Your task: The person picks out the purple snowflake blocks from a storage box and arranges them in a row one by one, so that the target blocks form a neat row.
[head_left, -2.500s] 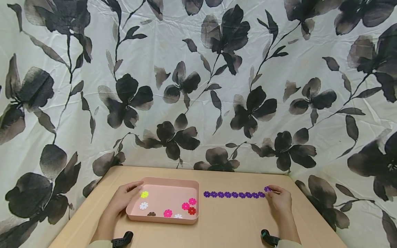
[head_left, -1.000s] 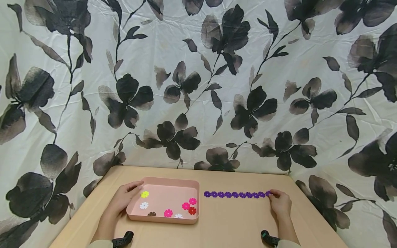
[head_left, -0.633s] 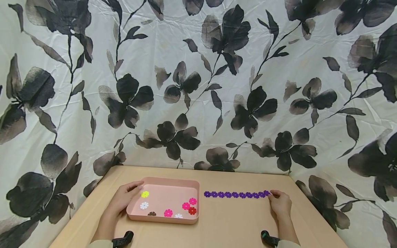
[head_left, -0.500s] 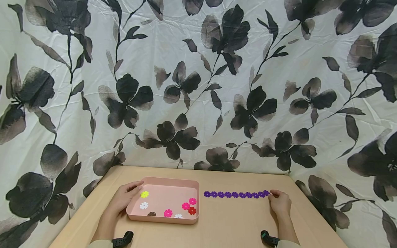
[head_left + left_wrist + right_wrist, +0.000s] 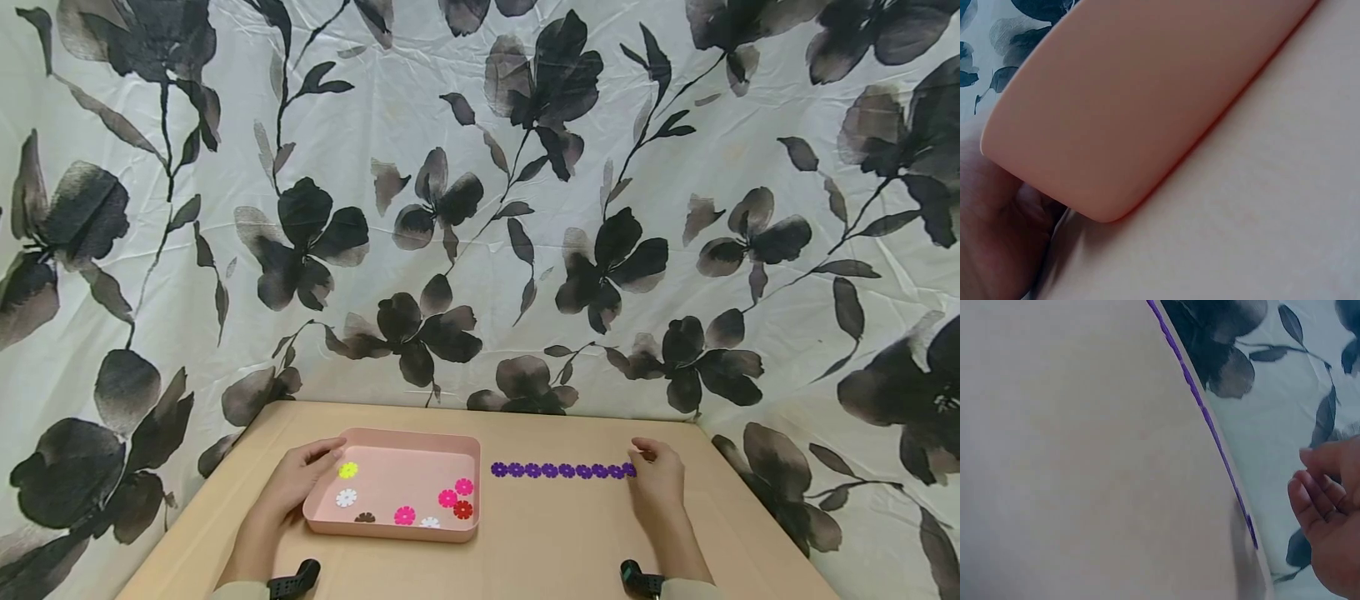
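Observation:
In the head view, my left hand (image 5: 294, 479) holds the left edge of a shallow pink tray (image 5: 390, 531). The left wrist view shows fingers (image 5: 994, 209) curled at the tray's corner (image 5: 1104, 125). Purple flower-shaped pieces (image 5: 550, 471) form a straight row on the table right of the tray. At the row's right end is my right hand (image 5: 662, 479), covering the last piece or pieces. The right wrist view shows the fingers (image 5: 1310, 500) of this hand loosely curled and raised off the table, with nothing seen between them. The purple row (image 5: 1210, 425) appears there edge-on.
Inside the tray lie a yellow flower (image 5: 348, 470), a white flower (image 5: 346, 497), a brown flower (image 5: 365, 517), several pink ones (image 5: 404, 515) and a red one (image 5: 462, 509). Behind the wooden table (image 5: 555, 550) hangs a floral cloth (image 5: 465, 250).
My right hand has set a purple flower at the row's right end and let go of it. It has since lifted and shifted left over that end. The left hand stays on the tray.

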{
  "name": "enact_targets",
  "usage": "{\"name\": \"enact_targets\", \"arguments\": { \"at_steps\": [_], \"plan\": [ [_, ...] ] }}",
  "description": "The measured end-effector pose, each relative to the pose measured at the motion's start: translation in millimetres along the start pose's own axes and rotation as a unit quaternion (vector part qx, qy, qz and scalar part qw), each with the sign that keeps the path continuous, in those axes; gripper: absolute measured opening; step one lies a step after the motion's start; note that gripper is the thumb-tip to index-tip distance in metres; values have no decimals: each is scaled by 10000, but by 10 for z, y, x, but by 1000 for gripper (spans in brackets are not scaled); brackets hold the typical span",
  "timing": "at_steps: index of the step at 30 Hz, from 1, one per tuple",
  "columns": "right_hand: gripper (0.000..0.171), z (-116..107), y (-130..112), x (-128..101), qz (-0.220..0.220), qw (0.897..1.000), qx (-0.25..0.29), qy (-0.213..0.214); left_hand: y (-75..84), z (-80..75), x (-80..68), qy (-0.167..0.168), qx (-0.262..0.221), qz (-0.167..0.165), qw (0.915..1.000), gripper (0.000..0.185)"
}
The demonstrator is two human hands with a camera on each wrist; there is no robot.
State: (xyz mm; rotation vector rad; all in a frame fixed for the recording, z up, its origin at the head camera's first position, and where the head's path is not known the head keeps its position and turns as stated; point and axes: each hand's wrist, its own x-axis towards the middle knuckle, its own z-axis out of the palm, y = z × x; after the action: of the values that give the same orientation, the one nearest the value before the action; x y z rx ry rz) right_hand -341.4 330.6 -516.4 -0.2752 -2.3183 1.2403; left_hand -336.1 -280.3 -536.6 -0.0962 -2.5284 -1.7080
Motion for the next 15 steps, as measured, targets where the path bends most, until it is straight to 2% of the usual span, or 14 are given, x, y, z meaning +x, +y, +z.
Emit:
{"name": "enact_targets", "arguments": {
  "at_steps": [5, 10, 15],
  "plan": [
    [27, 158, -229, -44, -446, 9984, 137, -315, 33, 13, -6, 41, -27, 18, 10000, 55],
    [26, 308, -413, -85, -1040, 9930, 73, -547, 137, -28, -26, 177, 38, -3, 9998, 58],
    [24, 436, -555, -162, -1312, 9893, 50, -632, 306, -82, -31, 540, 298, 214, 9979, 55]
  ]
}}
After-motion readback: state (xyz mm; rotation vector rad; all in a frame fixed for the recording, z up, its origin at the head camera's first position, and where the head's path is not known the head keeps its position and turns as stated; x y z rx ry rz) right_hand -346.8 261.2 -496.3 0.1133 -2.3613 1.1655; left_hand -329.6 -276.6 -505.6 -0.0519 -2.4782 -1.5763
